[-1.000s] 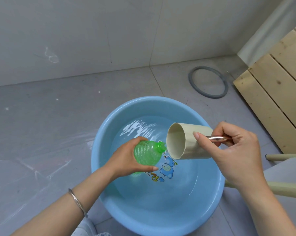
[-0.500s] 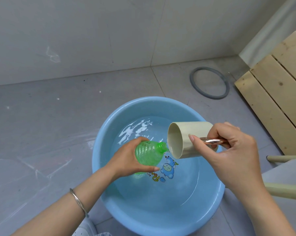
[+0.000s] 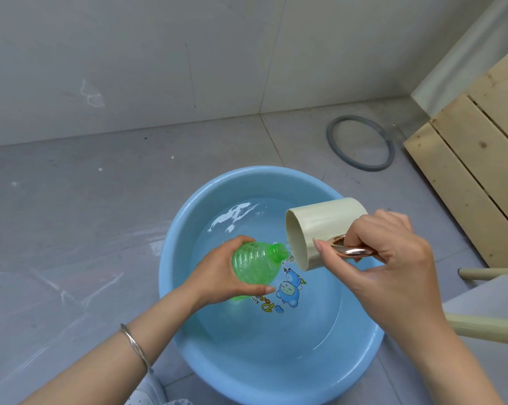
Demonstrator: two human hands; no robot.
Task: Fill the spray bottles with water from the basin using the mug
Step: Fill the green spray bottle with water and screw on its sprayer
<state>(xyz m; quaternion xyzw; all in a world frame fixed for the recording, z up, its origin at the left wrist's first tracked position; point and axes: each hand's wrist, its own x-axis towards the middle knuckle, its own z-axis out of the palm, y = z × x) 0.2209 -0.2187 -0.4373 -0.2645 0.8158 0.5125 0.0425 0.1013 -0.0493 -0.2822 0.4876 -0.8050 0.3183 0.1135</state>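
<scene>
Nearest, the blue basin [image 3: 276, 384] sits on the floor with shallow water in it. Over it, the left hand [image 3: 217, 276] wraps fingers and thumb round the belly of the green spray bottle [image 3: 255, 267], which is tilted with its open neck toward the mug [image 3: 320, 226]. The right hand [image 3: 387, 258] grips the mug's coppery handle [image 3: 355, 252], forefinger stretched out, and tips the lip right at the neck. The thin, ribbed bottle probably flexes if squeezed and gets heavier and slicker when wet, so a firm hold on the ribs suits it. Beyond lie a grey ring [image 3: 361, 143] and wooden slats [image 3: 475, 159].
</scene>
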